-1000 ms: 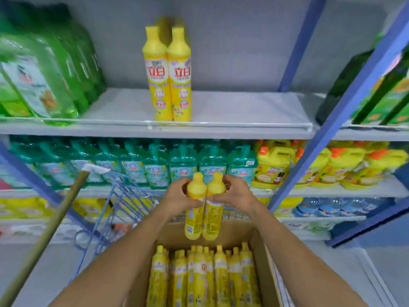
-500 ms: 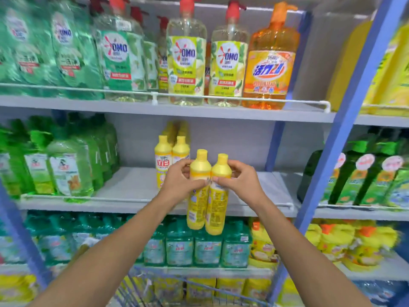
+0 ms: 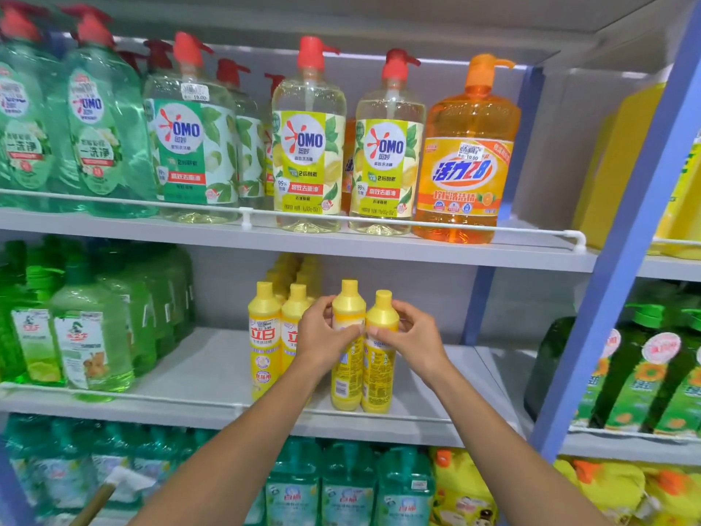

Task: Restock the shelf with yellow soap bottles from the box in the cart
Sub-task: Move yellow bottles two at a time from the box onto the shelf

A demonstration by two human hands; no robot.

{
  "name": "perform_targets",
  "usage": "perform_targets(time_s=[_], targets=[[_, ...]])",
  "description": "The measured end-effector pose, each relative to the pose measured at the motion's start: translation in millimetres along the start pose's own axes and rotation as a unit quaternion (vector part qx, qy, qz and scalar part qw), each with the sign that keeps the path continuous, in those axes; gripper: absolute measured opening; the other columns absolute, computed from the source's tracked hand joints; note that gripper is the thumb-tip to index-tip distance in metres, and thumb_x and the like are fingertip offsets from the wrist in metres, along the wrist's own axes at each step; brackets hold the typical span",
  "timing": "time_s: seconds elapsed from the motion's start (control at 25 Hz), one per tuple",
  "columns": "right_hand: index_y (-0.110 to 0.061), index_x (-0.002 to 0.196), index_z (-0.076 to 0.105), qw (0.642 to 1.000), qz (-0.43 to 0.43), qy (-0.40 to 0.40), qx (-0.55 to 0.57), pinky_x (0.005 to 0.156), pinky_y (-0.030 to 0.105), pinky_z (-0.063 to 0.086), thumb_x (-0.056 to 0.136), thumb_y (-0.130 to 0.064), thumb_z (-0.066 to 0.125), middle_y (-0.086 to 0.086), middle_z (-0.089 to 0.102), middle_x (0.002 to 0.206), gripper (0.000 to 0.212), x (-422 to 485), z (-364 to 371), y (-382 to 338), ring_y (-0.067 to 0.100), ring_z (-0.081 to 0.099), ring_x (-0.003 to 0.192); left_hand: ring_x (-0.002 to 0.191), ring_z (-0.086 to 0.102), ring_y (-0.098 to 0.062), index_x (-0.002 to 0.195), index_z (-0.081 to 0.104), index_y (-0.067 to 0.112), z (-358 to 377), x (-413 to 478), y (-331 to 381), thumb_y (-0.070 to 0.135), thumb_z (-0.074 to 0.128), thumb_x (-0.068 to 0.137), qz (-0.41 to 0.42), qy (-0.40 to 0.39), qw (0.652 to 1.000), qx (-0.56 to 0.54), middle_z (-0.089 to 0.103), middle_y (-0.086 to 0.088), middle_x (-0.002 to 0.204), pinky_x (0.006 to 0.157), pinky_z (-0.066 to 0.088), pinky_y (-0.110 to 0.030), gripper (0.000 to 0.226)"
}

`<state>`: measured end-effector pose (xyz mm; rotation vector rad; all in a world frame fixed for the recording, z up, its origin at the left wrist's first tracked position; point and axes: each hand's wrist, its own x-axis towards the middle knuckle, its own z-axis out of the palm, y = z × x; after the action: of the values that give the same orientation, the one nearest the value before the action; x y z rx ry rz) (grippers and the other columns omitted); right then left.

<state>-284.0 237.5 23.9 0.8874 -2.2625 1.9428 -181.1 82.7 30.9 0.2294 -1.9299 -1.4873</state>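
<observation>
Two yellow bottles, upright, side by side and touching. The left hand [image 3: 322,337] grips the left bottle [image 3: 346,377] at its shoulder; the right hand [image 3: 411,336] grips the right bottle [image 3: 377,381], fingers curled round each. Bases at the near edge of the grey middle shelf [image 3: 205,370]; contact unclear. Just left, stocked bottles [image 3: 261,347] run toward the far wall. Further left, green jugs [image 3: 91,336]; above, pump bottles [image 3: 309,146]; right, a blue post [image 3: 622,237].

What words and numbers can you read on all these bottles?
"OMO": pump bottle, top shelf.
"活力28": orange bottle.
"10.00": sticker on the orange bottle.
"一洗净": green bottle, top left.
"立白": yellow bottle, middle shelf.
Small print on the held bottles: too blurred to read.
</observation>
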Motion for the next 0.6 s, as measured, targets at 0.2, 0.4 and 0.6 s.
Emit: perform_targets(time_s=[0.2, 0.4, 0.6], targets=[[-0.015, 0.129, 0.059, 1.0, 0.013, -0.017, 0.023, 0.091, 0.032, 0.06, 0.071, -0.016, 0.092, 0.001, 0.074, 0.116, 0.068, 10, -5, 23, 0.013, 0.072, 0.106, 0.094, 0.066, 0.007, 0.119, 0.062, 0.019, 11, 1, -27, 0.015, 0.09, 0.071, 0.006, -0.003, 0.999, 0.032, 0.071, 0.012, 0.105, 0.079, 0.052, -0.01, 0.056], [-0.017, 0.12, 0.062, 0.997, -0.022, 0.06, 0.047, 0.079, 0.02, 0.059, 0.068, -0.023, 0.095, -0.007, 0.074, 0.109, 0.062, -14, 7, 29, 0.002, 0.072, 0.098, 0.104, 0.068, 0.0, 0.124, 0.063, 0.02, 4, -6, -40, 0.015, 0.082, 0.082, -0.014, -0.073, 0.997, 0.024, 0.074, 0.008, 0.112, 0.093, 0.057, -0.028, 0.046], [-0.016, 0.117, 0.065, 0.999, -0.017, 0.042, 0.029, 0.075, 0.014, 0.056, 0.073, -0.023, 0.092, -0.007, 0.075, 0.106, 0.052, -8, 1, 31, -0.004, 0.071, 0.093, 0.104, 0.069, -0.005, 0.121, 0.059, 0.023, 5, -13, -48, 0.011, 0.084, 0.079, -0.024, -0.064, 0.997, 0.031, 0.072, 0.007, 0.114, 0.088, 0.058, -0.025, 0.05]])
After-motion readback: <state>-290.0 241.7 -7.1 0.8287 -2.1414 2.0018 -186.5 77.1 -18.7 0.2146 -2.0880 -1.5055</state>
